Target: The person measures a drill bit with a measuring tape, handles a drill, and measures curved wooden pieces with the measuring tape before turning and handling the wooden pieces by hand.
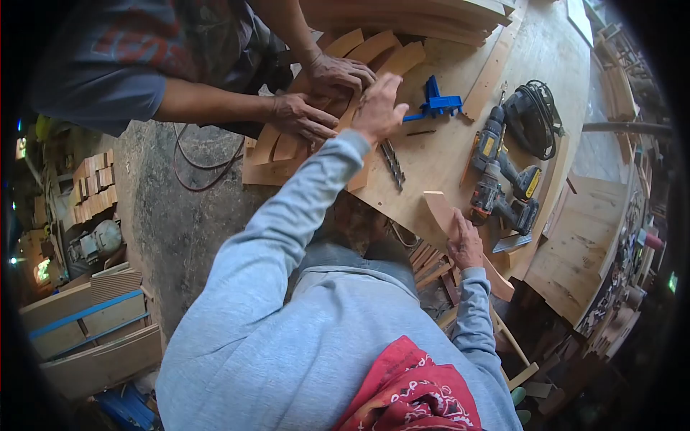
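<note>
My left hand (379,109) reaches over the curved wooden pieces (374,49) at the table's left side, close beside a co-worker's hand (338,74); its fingers are partly spread and nothing shows in them. The co-worker's other hand (305,118) rests on the same pieces. At the table's near edge, my right hand (465,241) is wrapped round a curved wooden piece (438,207), whose lower end sticks out beyond my wrist. Between my hands several drill bits (392,165) lie on the tabletop, with a blue jig (438,100) farther back.
Two cordless drills (491,133) (489,190) and a black power tool with a coiled cord (530,118) lie on the right of the worktable (438,154). Stacked boards (438,21) are at the back. Wood blocks (95,187) stand at the far left.
</note>
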### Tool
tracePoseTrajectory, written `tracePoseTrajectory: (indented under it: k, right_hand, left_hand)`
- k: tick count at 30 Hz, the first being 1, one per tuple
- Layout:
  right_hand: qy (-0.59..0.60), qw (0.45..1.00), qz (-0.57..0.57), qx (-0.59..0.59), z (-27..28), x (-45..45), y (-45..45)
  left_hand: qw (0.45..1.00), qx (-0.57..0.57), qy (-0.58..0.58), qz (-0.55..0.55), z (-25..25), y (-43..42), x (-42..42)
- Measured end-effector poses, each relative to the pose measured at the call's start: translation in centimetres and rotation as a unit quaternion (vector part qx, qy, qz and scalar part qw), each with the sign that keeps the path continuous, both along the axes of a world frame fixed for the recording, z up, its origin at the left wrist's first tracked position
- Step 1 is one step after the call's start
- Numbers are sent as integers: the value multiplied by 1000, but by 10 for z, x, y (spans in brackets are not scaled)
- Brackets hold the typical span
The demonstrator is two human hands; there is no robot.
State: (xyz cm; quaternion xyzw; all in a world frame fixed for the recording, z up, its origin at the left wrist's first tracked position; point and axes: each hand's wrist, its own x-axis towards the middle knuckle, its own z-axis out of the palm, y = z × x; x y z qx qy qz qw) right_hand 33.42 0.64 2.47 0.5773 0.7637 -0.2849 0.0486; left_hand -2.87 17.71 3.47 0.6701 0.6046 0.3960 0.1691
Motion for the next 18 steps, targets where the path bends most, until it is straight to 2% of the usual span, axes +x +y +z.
tracePoseTrajectory:
  k: [3, 6, 9, 14, 18]
  right_hand:
    - [-32, 999, 1, 19, -9, 6, -3]
    - [-62, 997, -12, 40, -16, 6, -8]
    - [-43, 996, -48, 58, -10, 1, -9]
    - [40, 984, -108, 133, 0, 0, -16]
    - [84, 979, -124, 136, -7, 5, -19]
  left_hand:
    - [988, -57, 140, 13, -9, 42, 7]
    - [948, -85, 287, 112, -29, 68, 18]
    - [922, -167, 320, 139, -56, 97, 20]
    - [951, -235, 190, 68, -26, 93, 7]
    - [978, -198, 46, -52, 6, 73, 2]
